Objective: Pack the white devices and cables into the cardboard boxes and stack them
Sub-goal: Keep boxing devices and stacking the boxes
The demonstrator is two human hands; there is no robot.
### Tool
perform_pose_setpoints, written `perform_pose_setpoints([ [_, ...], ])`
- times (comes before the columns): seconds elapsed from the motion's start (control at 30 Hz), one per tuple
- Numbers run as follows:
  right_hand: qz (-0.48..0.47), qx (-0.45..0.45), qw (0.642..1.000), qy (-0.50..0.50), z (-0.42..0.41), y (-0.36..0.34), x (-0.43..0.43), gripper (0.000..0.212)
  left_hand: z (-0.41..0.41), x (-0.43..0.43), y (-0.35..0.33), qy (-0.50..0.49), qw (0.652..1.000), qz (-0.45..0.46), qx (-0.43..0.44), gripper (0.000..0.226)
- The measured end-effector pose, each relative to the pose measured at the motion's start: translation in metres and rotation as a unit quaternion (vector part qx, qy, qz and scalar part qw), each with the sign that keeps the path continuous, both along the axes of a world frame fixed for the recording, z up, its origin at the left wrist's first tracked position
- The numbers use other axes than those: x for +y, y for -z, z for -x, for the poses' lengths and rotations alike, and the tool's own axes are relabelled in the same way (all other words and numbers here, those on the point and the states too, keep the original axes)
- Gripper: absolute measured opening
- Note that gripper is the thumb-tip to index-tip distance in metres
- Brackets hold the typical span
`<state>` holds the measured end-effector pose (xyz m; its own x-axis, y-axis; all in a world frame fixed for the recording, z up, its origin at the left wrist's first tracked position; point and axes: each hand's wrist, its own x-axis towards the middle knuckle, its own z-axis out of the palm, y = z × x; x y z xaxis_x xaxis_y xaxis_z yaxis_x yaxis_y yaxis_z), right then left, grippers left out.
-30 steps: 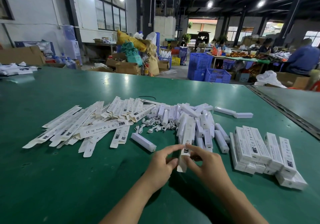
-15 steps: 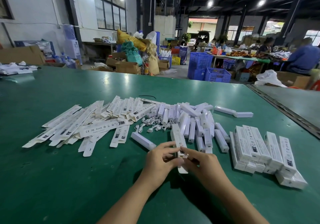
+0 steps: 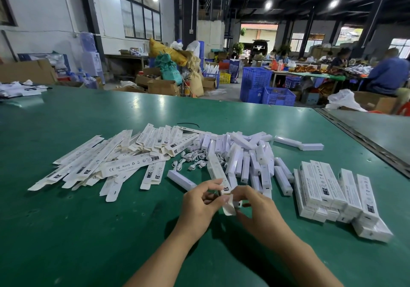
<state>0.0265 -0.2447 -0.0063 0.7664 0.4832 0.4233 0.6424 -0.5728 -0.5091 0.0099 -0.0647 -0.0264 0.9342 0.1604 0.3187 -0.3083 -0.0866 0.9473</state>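
My left hand (image 3: pixel 200 200) and my right hand (image 3: pixel 255 206) both hold one long white cardboard box (image 3: pixel 216 171) near the table's front middle. The box's near end flap (image 3: pixel 229 209) is open between my fingers, and a white device end (image 3: pixel 238 203) shows there. Behind lies a heap of white devices (image 3: pixel 246 158) with small white cables (image 3: pixel 190 161) to its left. Flat unfolded boxes (image 3: pixel 106 162) spread out on the left. Packed boxes (image 3: pixel 332 195) are stacked on the right.
The green table (image 3: pixel 88 231) has a metal seam (image 3: pixel 363 140) at the right. A lone device (image 3: pixel 180 179) lies left of my hands, another pair (image 3: pixel 298 144) far right. A black tie (image 3: pixel 187 124) lies behind the pile. Crates, cartons and seated people are beyond.
The box has swung from leaning right to leaning left. My hands have shifted to its near end, and the flap there now stands open.
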Motion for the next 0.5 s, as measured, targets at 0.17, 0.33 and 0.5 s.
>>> perform_pose_setpoints([
  [0.17, -0.001, -0.04, 0.999, 0.014, -0.0014, -0.0022, 0.0002, 0.041, -0.0011, -0.0004, 0.0001, -0.006, 1.0, -0.005, -0.005, 0.02],
  [0.33, -0.044, -0.053, 0.997, 0.032, 0.0005, -0.001, 0.0024, 0.03, -0.0028, -0.0004, 0.0002, -0.004, 1.0, -0.005, -0.009, 0.017],
  [0.5, -0.088, -0.057, 0.993, 0.047, 0.0021, 0.0017, 0.0078, 0.027, -0.001, -0.0011, -0.0001, 0.016, 1.0, -0.009, -0.017, 0.02],
])
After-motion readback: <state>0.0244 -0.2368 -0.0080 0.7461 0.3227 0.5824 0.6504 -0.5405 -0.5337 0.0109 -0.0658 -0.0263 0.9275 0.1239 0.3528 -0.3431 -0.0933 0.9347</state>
